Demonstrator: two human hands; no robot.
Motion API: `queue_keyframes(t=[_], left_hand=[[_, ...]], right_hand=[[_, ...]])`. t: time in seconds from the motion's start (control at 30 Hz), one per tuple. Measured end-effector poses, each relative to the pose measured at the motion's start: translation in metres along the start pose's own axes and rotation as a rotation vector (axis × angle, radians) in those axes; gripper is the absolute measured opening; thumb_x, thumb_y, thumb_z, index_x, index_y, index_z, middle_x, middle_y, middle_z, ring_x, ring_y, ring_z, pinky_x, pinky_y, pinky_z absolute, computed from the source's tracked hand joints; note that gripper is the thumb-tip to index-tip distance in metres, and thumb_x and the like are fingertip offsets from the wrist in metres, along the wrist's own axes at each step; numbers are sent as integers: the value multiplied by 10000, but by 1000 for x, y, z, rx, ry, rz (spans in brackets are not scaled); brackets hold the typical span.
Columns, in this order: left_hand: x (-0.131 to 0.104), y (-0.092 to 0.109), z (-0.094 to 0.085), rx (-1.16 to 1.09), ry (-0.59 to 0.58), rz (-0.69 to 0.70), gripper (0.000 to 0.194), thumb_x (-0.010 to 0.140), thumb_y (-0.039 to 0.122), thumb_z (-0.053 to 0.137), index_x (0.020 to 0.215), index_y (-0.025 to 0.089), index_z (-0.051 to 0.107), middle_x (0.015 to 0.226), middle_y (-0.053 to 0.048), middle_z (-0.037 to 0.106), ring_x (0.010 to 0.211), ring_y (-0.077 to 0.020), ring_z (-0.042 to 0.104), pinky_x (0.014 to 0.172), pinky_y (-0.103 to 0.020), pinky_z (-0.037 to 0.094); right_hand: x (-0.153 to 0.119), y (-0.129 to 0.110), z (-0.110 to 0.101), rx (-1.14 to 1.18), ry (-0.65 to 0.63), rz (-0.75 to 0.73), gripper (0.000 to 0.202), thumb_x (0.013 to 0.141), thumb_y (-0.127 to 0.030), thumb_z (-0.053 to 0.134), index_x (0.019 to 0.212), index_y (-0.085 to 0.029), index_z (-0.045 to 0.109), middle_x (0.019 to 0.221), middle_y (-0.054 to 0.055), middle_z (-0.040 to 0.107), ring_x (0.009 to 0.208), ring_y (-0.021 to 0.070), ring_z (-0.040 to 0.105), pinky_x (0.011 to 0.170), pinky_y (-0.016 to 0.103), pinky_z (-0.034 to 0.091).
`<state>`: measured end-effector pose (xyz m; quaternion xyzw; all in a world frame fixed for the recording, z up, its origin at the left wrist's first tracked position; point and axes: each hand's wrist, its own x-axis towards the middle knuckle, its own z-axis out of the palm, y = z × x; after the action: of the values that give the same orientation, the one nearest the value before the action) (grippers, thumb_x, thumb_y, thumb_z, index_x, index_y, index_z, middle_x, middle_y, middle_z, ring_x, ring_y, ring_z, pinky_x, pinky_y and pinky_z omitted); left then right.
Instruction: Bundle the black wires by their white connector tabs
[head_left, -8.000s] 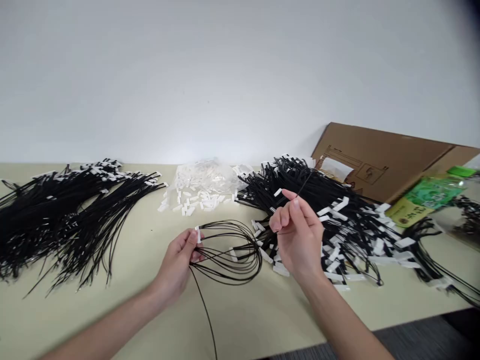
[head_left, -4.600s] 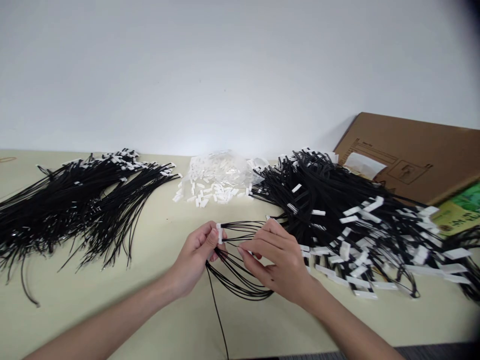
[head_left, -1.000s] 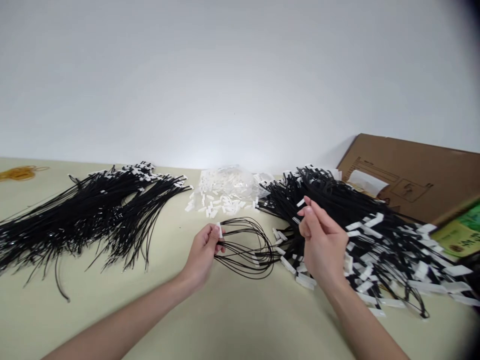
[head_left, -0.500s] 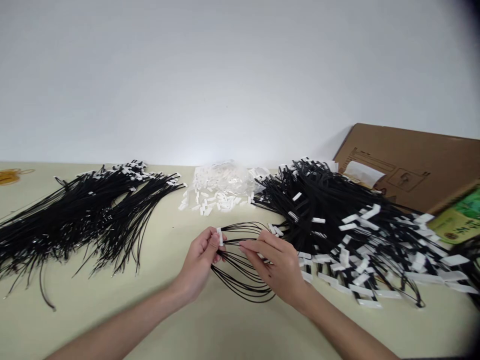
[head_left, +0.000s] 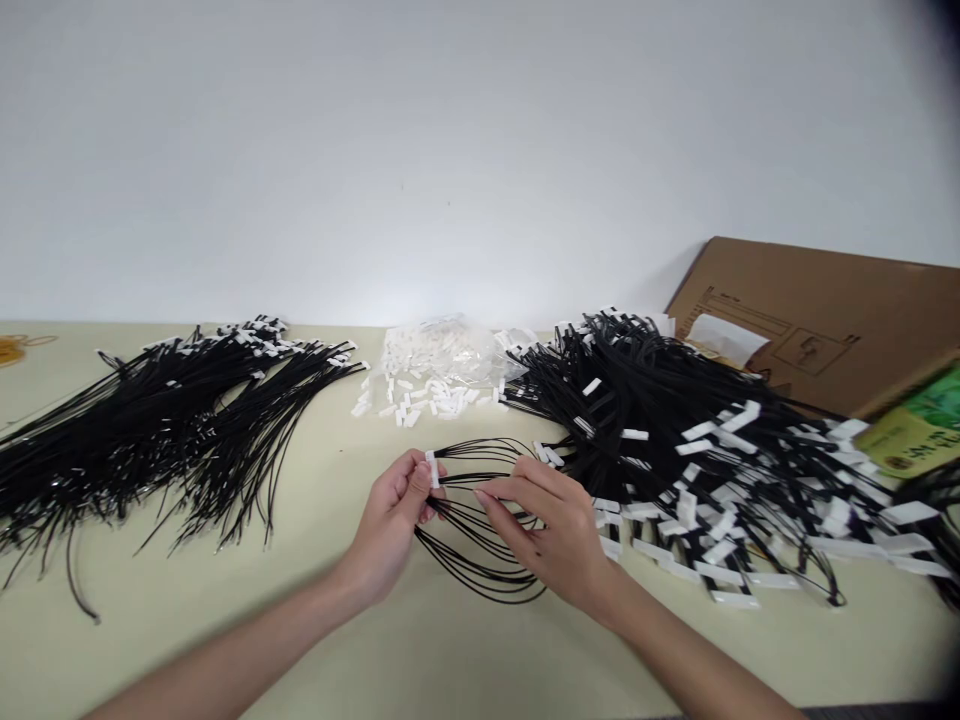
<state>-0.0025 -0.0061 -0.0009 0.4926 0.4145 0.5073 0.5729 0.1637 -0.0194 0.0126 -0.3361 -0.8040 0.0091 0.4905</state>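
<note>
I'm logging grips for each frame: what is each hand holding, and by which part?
The left hand pinches the white connector by its sides, black wires looping from it. The right hand grips one black wire near its end, close to the connector.

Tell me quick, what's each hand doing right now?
Left hand: closed, pinching the white connector with looped black wires.
Right hand: fingers pinched on a wire end by the connector.

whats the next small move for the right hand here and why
Probably push the wire end that the right hand pinches into the white connector held in the left hand. The fingertips sit just right of the connector, and several looped black wires already fan out from it.
</note>
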Motion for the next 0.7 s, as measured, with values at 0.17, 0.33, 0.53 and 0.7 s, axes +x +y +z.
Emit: queue_keyframes(t=[0.17, 0.33, 0.53, 0.7], left_hand=[[-1, 0, 0, 11, 9, 7, 268, 775, 442, 504, 742, 176, 518, 632, 18, 470, 562, -99, 448, 476, -191, 306], [-2, 2, 0, 14, -15, 14, 253, 790, 420, 494, 744, 173, 518, 626, 21, 468, 567, -91, 446, 476, -184, 308], [-2, 3, 1, 17, -3, 24, 260, 770, 429, 517, 726, 173, 511, 649, 18, 480, 575, -93, 462, 471, -184, 314], [-3, 3, 1, 57, -22, 35, 259, 779, 430, 502, 731, 175, 506, 641, 15, 472, 583, -102, 465, 463, -184, 302]], right_hand=[[1, -1, 1, 25, 8, 25, 113, 791, -111, 501, 761, -138, 606, 591, 9, 456, 543, 98, 408, 494, 222, 327], [2, -3, 1, 49, 4, 54, 105, 783, -109, 508, 749, -126, 606, 575, 3, 439, 526, 91, 384, 483, 220, 306], [2, -5, 0, 88, 1, 103, 115, 781, -121, 507, 705, -139, 592, 561, -21, 390, 517, 81, 356, 479, 214, 287], [3, -6, 0, 142, -6, 187, 136, 780, -147, 507, 659, -148, 570, 544, -38, 351, 500, 73, 324, 463, 209, 267]])
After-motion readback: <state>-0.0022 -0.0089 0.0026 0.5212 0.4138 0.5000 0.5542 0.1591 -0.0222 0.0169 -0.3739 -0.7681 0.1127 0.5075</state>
